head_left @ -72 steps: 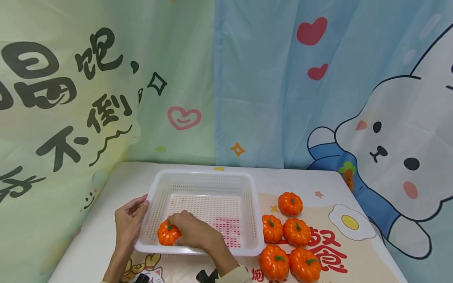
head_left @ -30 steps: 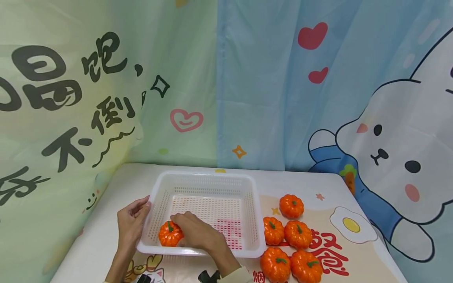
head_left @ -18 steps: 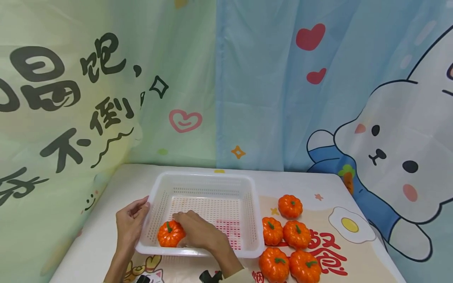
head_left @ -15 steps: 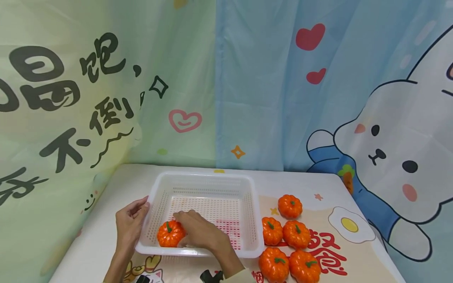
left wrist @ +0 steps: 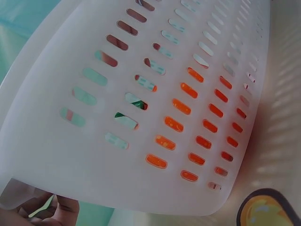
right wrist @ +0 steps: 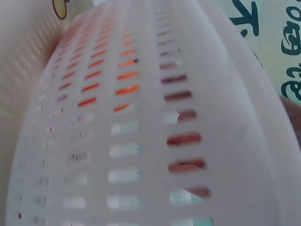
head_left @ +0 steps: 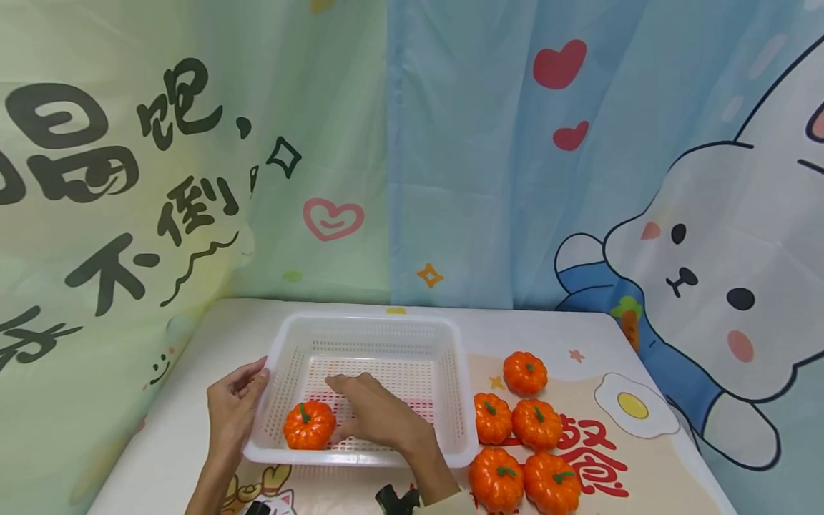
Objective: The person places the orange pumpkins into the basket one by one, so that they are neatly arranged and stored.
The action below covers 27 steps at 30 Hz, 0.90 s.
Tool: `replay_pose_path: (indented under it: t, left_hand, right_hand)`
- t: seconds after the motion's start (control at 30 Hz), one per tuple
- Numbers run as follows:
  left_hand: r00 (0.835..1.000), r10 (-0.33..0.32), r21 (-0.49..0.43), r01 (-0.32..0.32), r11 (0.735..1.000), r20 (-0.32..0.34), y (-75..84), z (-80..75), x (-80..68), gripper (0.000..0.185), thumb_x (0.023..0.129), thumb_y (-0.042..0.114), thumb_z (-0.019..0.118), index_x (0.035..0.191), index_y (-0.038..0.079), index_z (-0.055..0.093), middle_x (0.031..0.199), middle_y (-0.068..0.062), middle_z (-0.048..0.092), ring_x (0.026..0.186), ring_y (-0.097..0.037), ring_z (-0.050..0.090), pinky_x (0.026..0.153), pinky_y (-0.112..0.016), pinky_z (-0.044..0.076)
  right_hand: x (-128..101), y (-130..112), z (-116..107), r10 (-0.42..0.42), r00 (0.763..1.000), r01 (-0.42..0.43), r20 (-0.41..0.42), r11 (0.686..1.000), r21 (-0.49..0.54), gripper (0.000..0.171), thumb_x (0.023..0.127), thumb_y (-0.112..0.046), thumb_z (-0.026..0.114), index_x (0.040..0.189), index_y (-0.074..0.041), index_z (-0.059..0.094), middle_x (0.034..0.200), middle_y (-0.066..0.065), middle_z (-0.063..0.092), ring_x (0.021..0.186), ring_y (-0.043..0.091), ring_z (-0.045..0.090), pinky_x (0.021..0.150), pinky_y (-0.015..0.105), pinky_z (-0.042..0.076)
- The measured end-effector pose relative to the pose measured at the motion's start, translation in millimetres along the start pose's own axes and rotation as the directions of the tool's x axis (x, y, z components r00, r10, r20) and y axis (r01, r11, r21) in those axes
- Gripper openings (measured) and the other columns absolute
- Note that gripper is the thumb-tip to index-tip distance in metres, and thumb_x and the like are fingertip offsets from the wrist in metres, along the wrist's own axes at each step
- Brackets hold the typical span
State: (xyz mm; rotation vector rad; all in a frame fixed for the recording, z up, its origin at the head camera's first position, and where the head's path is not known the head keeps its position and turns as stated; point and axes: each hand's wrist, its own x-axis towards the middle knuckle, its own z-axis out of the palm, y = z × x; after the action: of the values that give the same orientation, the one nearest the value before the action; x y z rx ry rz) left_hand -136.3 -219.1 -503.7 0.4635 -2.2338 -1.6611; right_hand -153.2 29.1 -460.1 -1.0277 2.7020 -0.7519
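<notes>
Left hand (head_left: 234, 400): bare. Right hand (head_left: 383, 416): bare. Right sleeve (head_left: 452, 505): pale cream, cuff portion only visible, toward the worktop (head_left: 177, 422)'s near side. Right wrist fitting (head_left: 395, 501): black, angular, lobed outline. Left wrist fitting (head_left: 258, 508): black, mostly cut off.

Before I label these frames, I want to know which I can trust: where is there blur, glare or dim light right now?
Head view: fairly sharp and evenly lit, with small glare spots on the pumpkin inside the basket; left wrist view: dimmer, the basket looks reasonably crisp; right wrist view: hazy, the basket looks soft, whether from motion or focus I can't tell.
</notes>
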Motion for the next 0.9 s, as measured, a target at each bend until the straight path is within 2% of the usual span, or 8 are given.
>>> replay_pose_path:
  t: [0.17, 0.4, 0.67, 0.9]
  left_hand:
    - [1.000, -0.002, -0.003, 0.002, 1.000, -0.006, -0.2, 0.8, 0.7, 0.034, 0.109, 0.015, 0.067, 0.138, -0.002, 0.072, 0.133, -0.029, 0.074, 0.081, 0.005, 0.065, 0.076, -0.007, 0.056]
    - [1.000, 0.001, -0.006, -0.001, 1.000, 0.000, 1.6, 0.8, 0.6, 0.035, 0.109, 0.016, 0.067, 0.139, -0.002, 0.072, 0.134, -0.029, 0.074, 0.082, 0.006, 0.066, 0.076, -0.007, 0.056]
    - [1.000, -0.014, -0.003, 0.014, 1.000, -0.001, 4.3, 0.4, -0.2, 0.034, 0.110, 0.016, 0.067, 0.139, -0.002, 0.072, 0.137, -0.029, 0.073, 0.082, 0.009, 0.067, 0.077, -0.006, 0.056]
    - [1.000, -0.007, 0.001, 0.007, 1.000, -0.005, 2.3, 0.1, 0.3, 0.035, 0.109, 0.016, 0.067, 0.138, -0.003, 0.072, 0.135, -0.030, 0.073, 0.081, 0.010, 0.066, 0.076, -0.005, 0.055]
  right_hand:
    - [-5, 5, -7, -0.001, 1.000, 0.001, -0.012, 0.999, 0.050, 0.086, 0.082, -0.026, 0.098, 0.157, -0.010, 0.059, 0.155, 0.001, 0.066, 0.131, 0.016, 0.065, 0.120, 0.034, 0.051]
    - [-9, 8, -18, -0.035, 0.999, 0.038, -0.040, 0.996, 0.081, 0.080, 0.084, -0.018, 0.096, 0.154, -0.007, 0.061, 0.155, 0.005, 0.066, 0.141, 0.018, 0.064, 0.123, 0.035, 0.050]
    - [-19, 12, -30, -0.006, 0.998, 0.013, -0.057, 0.992, 0.125, 0.076, 0.087, -0.025, 0.094, 0.154, -0.008, 0.062, 0.156, 0.003, 0.065, 0.145, 0.019, 0.062, 0.126, 0.042, 0.046]
    - [-27, 16, -38, 0.054, 0.996, -0.046, -0.065, 0.990, 0.132, 0.076, 0.088, -0.030, 0.094, 0.155, -0.013, 0.063, 0.156, 0.001, 0.066, 0.143, 0.024, 0.061, 0.127, 0.049, 0.044]
